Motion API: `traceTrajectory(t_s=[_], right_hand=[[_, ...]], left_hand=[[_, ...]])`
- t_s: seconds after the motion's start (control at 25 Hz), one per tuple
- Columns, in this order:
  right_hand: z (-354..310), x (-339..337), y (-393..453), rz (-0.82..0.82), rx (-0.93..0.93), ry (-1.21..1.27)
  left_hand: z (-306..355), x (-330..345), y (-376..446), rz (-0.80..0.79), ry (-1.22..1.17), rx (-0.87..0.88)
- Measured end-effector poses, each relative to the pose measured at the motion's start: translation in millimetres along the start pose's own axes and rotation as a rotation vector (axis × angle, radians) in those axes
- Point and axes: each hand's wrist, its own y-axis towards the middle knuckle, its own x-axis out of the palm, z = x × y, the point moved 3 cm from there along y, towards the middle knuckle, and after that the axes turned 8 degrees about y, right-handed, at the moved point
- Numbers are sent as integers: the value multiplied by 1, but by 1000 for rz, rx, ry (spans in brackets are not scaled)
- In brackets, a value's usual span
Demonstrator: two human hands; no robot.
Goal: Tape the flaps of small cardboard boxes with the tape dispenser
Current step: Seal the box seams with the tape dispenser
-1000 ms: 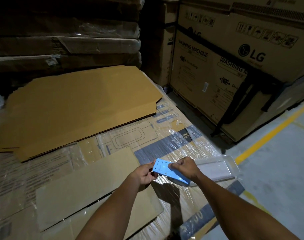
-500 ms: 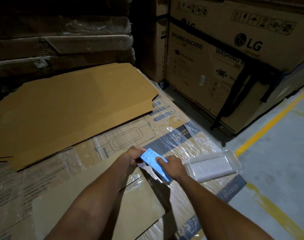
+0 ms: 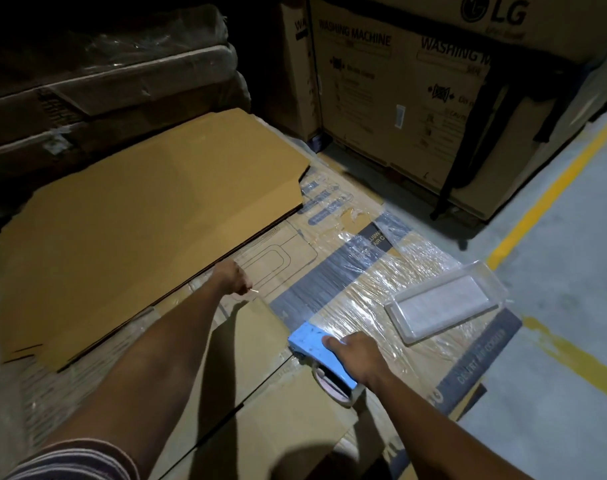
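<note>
Dim warehouse, wrapped flat cartons [image 3: 374, 292]; right hand [image 3: 355, 355] grips blue tape dispenser [image 3: 317, 355], left hand [image 3: 234, 277] curled, pinching tape end

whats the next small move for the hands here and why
Probably draw the tape dispenser back toward the body. The right hand grips it low on the flat cardboard, while the left hand seems to pinch something farther out, perhaps the tape's end.

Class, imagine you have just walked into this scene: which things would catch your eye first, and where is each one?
The bright blue tape dispenser stands out, held by the right hand low at centre. Beside it, to the right, a clear plastic tray gleams on shrink-wrapped cardboard. Left of centre lies a large sheet of plain cardboard.
</note>
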Motion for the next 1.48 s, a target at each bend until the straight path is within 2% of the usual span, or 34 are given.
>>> traceTrajectory(t_s=[0.12,0.28,0.48,0.64,0.8,0.92,1.0,1.12,1.2,1.28,1.48], right_hand=[[11,-3,3,10,95,68],[14,-8,6,-51,181,40],[20,-6,3,-65,226,62],[17,-4,4,-73,230,50],[16,-4,3,-71,225,29],[17,-3,3,-85,222,26],[15,-4,2,-95,208,6],[13,-3,1,-101,193,-12],[11,-3,1,-99,187,-13],[9,-3,1,-97,187,-13],[4,-4,-6,-103,153,-99]], left_hand=[[0,10,6,-3,36,19],[7,17,7,-72,-23,10],[19,22,2,-84,88,32],[23,23,3,-95,355,62],[25,26,-1,-11,565,126],[13,28,3,-71,636,104],[17,29,-9,62,632,140],[38,54,-43,351,798,472],[36,72,-54,279,719,515],[22,82,-55,157,644,451],[7,101,-55,18,556,356]])
